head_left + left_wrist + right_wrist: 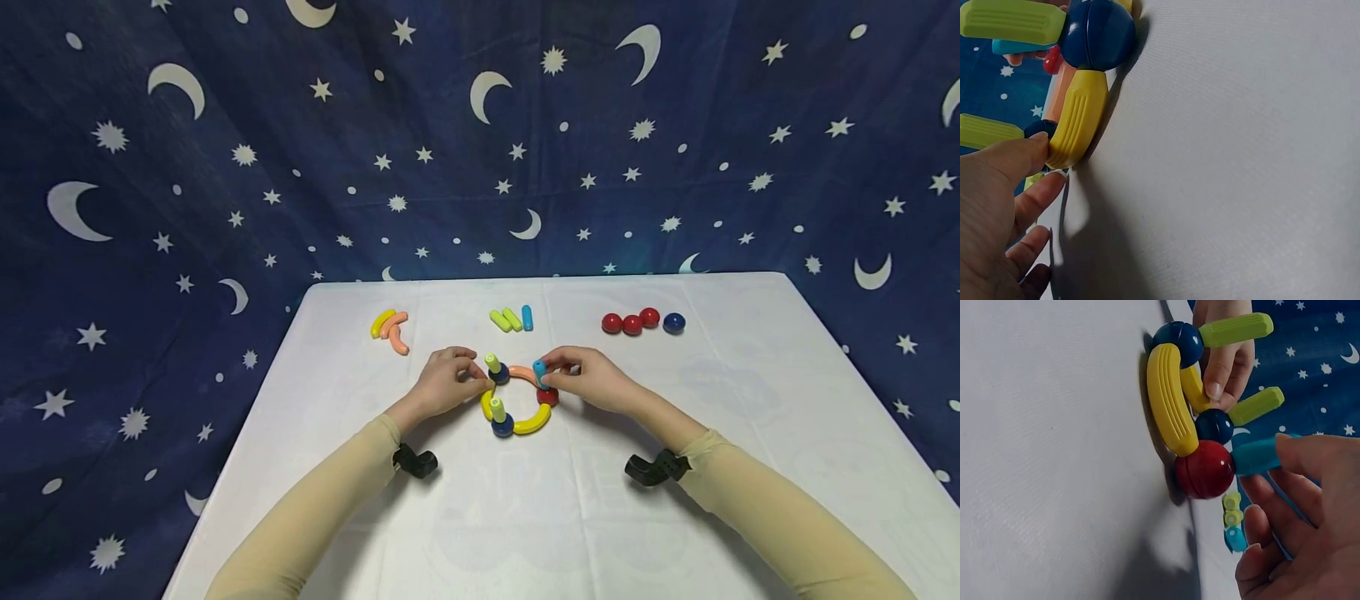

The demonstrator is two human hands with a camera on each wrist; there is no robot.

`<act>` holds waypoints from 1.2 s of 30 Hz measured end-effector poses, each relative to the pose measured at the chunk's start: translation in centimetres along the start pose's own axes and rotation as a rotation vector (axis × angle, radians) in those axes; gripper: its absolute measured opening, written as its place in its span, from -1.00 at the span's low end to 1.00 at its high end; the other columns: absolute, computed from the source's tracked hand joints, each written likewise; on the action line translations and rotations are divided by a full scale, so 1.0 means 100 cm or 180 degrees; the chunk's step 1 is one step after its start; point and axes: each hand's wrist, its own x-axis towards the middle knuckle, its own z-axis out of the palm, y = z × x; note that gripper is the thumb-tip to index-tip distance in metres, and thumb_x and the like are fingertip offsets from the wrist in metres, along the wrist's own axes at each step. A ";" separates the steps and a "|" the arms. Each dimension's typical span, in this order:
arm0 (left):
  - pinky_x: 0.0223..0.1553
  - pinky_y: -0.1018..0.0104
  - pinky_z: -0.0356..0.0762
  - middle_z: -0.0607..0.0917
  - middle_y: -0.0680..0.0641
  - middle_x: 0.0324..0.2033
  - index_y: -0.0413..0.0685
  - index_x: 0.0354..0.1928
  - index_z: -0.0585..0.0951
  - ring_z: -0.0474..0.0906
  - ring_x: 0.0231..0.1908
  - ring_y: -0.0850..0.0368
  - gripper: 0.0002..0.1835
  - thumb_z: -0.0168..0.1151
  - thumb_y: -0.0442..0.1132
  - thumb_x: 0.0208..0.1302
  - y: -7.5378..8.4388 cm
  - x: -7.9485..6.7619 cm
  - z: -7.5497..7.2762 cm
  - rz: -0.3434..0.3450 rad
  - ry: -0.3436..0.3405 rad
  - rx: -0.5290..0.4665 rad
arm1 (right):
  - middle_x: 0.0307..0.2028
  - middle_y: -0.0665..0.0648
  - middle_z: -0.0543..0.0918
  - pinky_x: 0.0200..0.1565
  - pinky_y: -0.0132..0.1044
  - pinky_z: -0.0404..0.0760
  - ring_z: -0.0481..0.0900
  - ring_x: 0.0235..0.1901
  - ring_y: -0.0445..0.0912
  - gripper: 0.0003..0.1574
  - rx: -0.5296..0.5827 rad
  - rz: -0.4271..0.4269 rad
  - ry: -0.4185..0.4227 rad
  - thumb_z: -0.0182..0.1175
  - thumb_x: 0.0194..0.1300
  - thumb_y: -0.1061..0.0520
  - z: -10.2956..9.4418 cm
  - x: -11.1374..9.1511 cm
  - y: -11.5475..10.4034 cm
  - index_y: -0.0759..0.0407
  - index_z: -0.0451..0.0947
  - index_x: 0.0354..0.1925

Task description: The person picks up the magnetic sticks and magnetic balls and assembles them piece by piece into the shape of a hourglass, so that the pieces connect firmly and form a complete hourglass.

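A ring of curved rods and balls lies on the white table. It joins two blue balls (502, 426), a red ball (1205, 469), two yellow curved rods (1171, 400) and a salmon curved rod (522, 373). Light green straight rods (1013, 22) stand upright on both blue balls. My left hand (450, 382) pinches the left yellow curved rod (1079, 119) between thumb and index finger, near the far blue ball (498, 373). With thumb and fingertips, my right hand (592, 377) holds a blue straight rod (1257, 456) upright on the red ball.
Behind the ring at left lie one yellow and two salmon curved rods (398, 340). Two light green rods (500, 320) and a blue rod (527, 317) lie at back centre. Several red balls (632, 325) and a blue ball (674, 323) sit at back right. A starry curtain (450, 125) hangs behind.
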 end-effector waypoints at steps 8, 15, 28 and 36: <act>0.35 -0.12 0.21 0.50 -0.09 0.32 0.15 -0.18 0.75 0.25 0.36 -0.19 -0.77 0.39 0.09 0.31 -0.002 0.000 0.001 0.0041 0.0024 -0.0037 | -0.09 0.07 0.74 -0.22 -0.23 0.53 0.57 -0.18 -0.02 -0.65 -0.0030 -0.0088 0.0785 0.31 0.43 0.00 -0.038 -0.011 0.030 0.14 0.71 0.07; 0.36 -0.11 0.21 0.50 -0.09 0.32 0.13 -0.15 0.75 0.25 0.36 -0.19 -0.76 0.39 0.08 0.32 -0.003 -0.001 0.000 0.0052 0.0015 -0.0049 | 0.04 0.24 0.67 -0.28 -0.33 0.50 0.52 -0.17 -0.09 -0.56 0.0128 0.0278 0.1251 0.28 0.45 -0.05 -0.079 -0.026 0.061 0.20 0.68 0.12; 0.36 -0.10 0.20 0.50 -0.08 0.32 0.13 -0.15 0.75 0.24 0.36 -0.18 -0.76 0.38 0.08 0.32 -0.001 -0.002 0.002 0.0051 0.0027 -0.0064 | -0.22 -0.17 0.63 -0.32 -0.52 0.44 0.49 -0.24 -0.29 -0.50 0.0187 0.0420 0.2140 0.20 0.50 0.01 -0.118 -0.040 0.097 0.35 0.58 0.19; 0.36 -0.09 0.20 0.49 -0.08 0.33 0.13 -0.16 0.76 0.24 0.37 -0.18 -0.76 0.38 0.09 0.31 -0.003 -0.002 0.002 0.0061 0.0023 -0.0047 | -0.23 -0.12 0.56 -0.29 -0.55 0.40 0.42 -0.23 -0.30 -0.44 0.0118 0.0707 0.2200 0.19 0.47 0.02 -0.128 -0.041 0.116 0.38 0.52 0.25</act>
